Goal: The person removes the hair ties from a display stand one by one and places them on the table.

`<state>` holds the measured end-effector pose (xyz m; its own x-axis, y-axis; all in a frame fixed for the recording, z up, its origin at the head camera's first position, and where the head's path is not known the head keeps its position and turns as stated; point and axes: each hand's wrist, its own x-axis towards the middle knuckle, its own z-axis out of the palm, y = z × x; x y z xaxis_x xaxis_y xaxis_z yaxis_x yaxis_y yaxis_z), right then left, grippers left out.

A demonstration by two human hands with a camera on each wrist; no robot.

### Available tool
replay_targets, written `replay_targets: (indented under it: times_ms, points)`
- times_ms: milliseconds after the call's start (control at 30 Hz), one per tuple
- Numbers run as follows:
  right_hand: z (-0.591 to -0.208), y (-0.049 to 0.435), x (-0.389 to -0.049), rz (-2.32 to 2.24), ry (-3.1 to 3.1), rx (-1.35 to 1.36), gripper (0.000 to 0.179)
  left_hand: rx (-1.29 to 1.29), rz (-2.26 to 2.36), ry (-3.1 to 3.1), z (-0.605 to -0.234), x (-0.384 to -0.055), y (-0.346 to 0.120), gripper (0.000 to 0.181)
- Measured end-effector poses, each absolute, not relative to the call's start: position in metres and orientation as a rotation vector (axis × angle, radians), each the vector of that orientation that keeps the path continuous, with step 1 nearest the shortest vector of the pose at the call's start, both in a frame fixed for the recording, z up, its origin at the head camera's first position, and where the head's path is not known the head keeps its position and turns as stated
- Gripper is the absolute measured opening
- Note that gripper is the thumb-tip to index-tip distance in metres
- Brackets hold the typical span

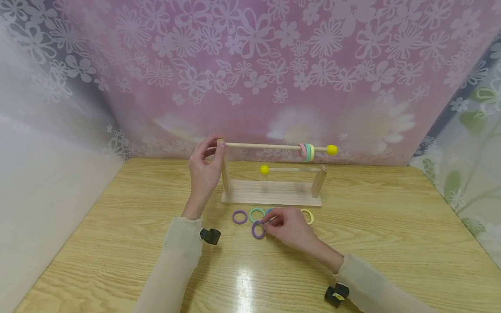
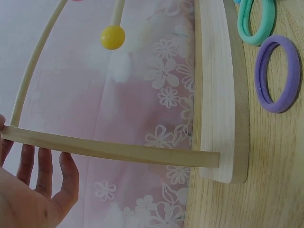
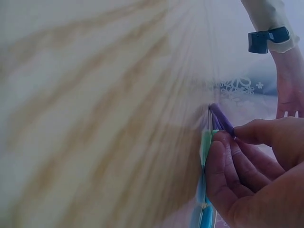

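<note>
Right hand: a purple ring (image 1: 253, 233) is pinched between thumb and fingertips by the right hand (image 1: 293, 228), low over the tabletop (image 1: 117, 243).
Left hand: the top of the left post (image 1: 225, 174) is gripped by the left hand (image 1: 205, 167), thumb on the near side and fingers behind.
Held ring to hands: the ring is placed at the left side of the right hand, touching its fingertips; from the left hand it is found lower, nearer the body and to the right.
Ring to rods: the upper rod (image 1: 262, 146) is set crosswise, its long axis running left to right, beyond and above the ring; its fixed end is met by the left hand, while its free end is capped by a yellow ball (image 1: 332, 150), forward and right of the right hand.
Lower rod: the lower rod (image 1: 293, 169) is carried by the right post (image 1: 319, 181) and pointed left, its ball (image 1: 264, 169) placed almost straight beyond the held ring.
Loose rings: another purple ring (image 1: 233, 217) and a green one (image 1: 251, 215) are seen beside the held ring; blue (image 1: 268, 211) is mostly hidden by the right hand; a yellow one (image 1: 311, 216) is seen past it.
Threaded rings: pink (image 1: 301, 152), green (image 1: 307, 153) and yellow (image 1: 312, 153) are hung together near the upper rod's ball.
</note>
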<state>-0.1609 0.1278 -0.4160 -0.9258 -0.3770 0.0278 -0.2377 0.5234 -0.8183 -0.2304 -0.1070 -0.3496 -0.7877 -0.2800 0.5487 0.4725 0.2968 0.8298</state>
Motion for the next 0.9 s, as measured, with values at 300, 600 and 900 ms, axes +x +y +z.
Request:
replay_targets:
  times_ms: [300, 600, 900]
  points:
    - [-0.414, 0.119, -0.161, -1.273, 2.609, -0.569, 0.004, -0.172, -1.551, -1.937, -0.350, -0.232, -0.108, 0.025]
    - [-0.410, 0.108, -0.165, -1.202, 2.655, -0.521, 0.003, -0.172, -1.545, -1.937, -0.350, -0.232, -0.107, 0.025]
    - [-0.410, 0.105, -0.167, -1.173, 2.677, -0.486, 0.005, -0.168, -1.555, -1.928, -0.350, -0.232, -0.107, 0.025]
